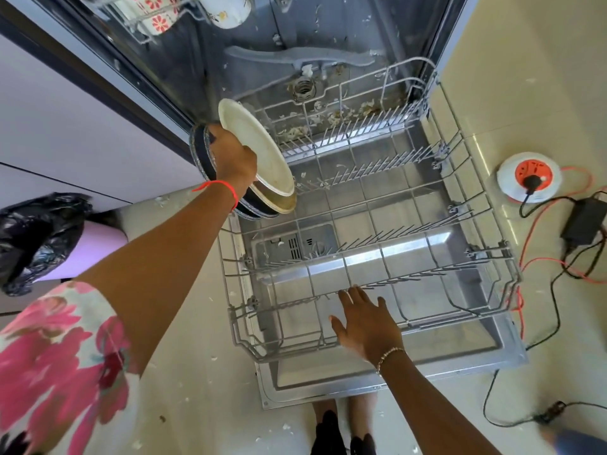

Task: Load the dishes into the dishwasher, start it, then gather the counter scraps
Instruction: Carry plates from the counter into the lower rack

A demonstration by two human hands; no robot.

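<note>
The dishwasher stands open with its grey wire lower rack (437, 211) pulled out over the lowered door (505, 353). The rack holds no dishes. My left hand (231, 156) grips a tilted stack of plates (262, 152) at the rack's far left corner: a cream plate on top, a tan one and dark-rimmed ones beneath. Fingers spread, my right hand (364, 323) hovers open over the rack's near edge. Two cups (226, 9) sit in the upper rack at the top. Food scraps (331, 118) litter the tub floor behind the rack.
A black rubbish bag (36, 238) lies on a pink bin at the left. A white and orange extension reel (527, 177), a black power adapter (583, 221) and trailing cables lie on the tiled floor to the right. Small scraps dot the floor.
</note>
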